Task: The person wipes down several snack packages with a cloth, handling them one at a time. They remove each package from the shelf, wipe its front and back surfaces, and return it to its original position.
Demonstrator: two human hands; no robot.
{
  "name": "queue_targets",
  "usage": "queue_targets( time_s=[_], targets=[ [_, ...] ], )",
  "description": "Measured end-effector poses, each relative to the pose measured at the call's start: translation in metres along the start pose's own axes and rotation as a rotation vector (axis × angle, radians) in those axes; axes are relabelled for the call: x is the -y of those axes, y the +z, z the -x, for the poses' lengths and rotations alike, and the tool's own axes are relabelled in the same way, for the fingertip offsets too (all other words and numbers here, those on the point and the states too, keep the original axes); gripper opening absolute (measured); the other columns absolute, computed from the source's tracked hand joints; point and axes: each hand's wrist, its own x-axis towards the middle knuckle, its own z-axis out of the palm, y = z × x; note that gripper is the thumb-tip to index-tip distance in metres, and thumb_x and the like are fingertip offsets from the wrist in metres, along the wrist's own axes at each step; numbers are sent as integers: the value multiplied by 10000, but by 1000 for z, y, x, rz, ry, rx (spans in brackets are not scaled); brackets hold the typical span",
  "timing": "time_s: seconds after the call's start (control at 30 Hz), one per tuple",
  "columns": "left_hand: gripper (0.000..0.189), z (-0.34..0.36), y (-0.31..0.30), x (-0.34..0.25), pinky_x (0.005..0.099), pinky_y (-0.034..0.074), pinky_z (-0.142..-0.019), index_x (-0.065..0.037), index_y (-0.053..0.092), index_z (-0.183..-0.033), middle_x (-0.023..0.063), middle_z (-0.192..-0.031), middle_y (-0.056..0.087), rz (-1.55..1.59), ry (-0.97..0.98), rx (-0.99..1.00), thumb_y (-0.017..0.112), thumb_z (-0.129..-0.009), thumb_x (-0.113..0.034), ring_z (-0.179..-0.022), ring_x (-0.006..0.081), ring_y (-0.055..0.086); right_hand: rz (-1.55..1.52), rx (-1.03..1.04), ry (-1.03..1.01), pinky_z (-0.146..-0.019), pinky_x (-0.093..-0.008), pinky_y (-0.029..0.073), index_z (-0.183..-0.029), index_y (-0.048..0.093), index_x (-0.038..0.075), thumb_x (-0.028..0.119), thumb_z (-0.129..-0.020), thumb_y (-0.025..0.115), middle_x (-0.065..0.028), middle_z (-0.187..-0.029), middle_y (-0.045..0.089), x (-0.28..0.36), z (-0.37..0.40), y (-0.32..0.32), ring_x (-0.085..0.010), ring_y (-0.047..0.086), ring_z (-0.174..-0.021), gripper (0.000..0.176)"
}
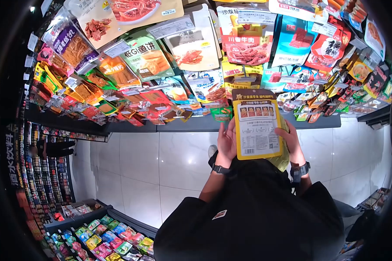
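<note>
A yellow and brown snack bag [259, 130] is held upright before my chest, its back panel with small print and a barcode facing me. My right hand [289, 138] grips its right edge, thumb on the front and the other fingers hidden behind. A yellow-green bag [282, 160] shows partly behind it on the same side; how it is held cannot be made out. At the left edge is my left hand [226, 142], palm turned up and fingers stretched out, some of them partly behind the bag. Both wrists wear dark bands.
Ahead, a rack holds hanging snack bags, among them a red beef snack bag [248, 48], a blue bag [293, 40] and a green bag [146, 54]. A bin of colourful packets [106, 239] stands lower left. Pale floor tiles [180, 156] lie below. Another person [56, 148] is at far left.
</note>
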Motion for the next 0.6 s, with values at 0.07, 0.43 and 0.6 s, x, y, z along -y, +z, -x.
queue_targets(
  time_s=[0.07, 0.43, 0.6],
  targets=[
    [630, 4, -2, 12, 457, 453, -1119, -58, 409, -1538, 143, -1477, 555, -508, 41, -143, 354, -1103, -511, -1319, 298, 569, -4, -5, 4, -930, -319, 543, -1379, 521, -42, 41, -940, 689, -110, -1219, 686, -9, 1, 0, -175, 670, -1062, 477],
    [659, -10, -1, 32, 468, 425, -1150, -63, 350, -1579, 155, -1520, 507, -230, -72, 40, 332, -1104, -519, -1356, 327, 533, 395, -180, -341, -887, -304, 512, -1287, 565, -13, 65, -1013, 598, -79, -1127, 665, 7, -21, 1, -119, 608, -1024, 286],
    [657, -17, -2, 44, 467, 419, -1156, -63, 338, -1583, 155, -1529, 495, -254, -69, 33, 328, -1106, -515, -1365, 327, 523, 1153, 114, -784, -1090, -437, 432, -1304, 602, 39, 74, -960, 585, -150, -1382, 575, 2, -22, 40, -326, 578, -1233, 347]
  ],
)
